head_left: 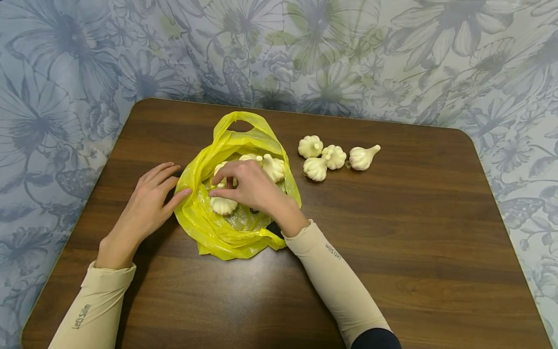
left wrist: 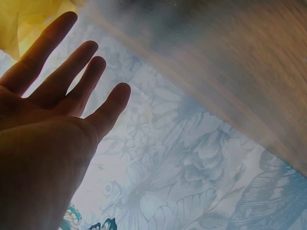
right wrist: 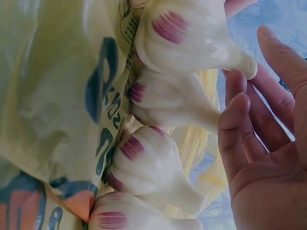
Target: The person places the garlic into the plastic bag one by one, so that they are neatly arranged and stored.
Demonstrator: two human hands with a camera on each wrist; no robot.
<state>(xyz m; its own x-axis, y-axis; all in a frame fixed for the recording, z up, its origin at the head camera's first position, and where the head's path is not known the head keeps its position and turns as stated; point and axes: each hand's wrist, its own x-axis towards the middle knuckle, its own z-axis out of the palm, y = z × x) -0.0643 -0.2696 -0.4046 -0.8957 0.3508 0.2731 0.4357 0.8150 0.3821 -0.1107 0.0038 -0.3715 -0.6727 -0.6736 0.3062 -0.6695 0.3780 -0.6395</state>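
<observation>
A yellow plastic bag (head_left: pixel 237 247) lies on the table with its mouth spread wide and several garlic bulbs inside. My right hand (head_left: pixel 250 182) reaches into it, thumb and fingers parted above a garlic bulb (head_left: pixel 224 206). Up close in the right wrist view, loosely bent fingers (right wrist: pixel 235 112) lie by the stem of the top bulb (right wrist: pixel 192 38), while the thumb stays apart from it. More bulbs with purple streaks (right wrist: pixel 148 160) sit in a row below. At the bag's left rim, my left hand (head_left: pixel 146 198) has its fingers extended, the thumb touching the plastic.
Three garlic bulbs (head_left: pixel 315 168) sit grouped on the brown wooden table (head_left: pixel 414 232), right of the bag. Another bulb (head_left: pixel 364 157) lies just beside them. The bag's handle loop (head_left: pixel 244 116) stands up at the back. Flower-patterned wallpaper (head_left: pixel 331 63) rises behind the table edge.
</observation>
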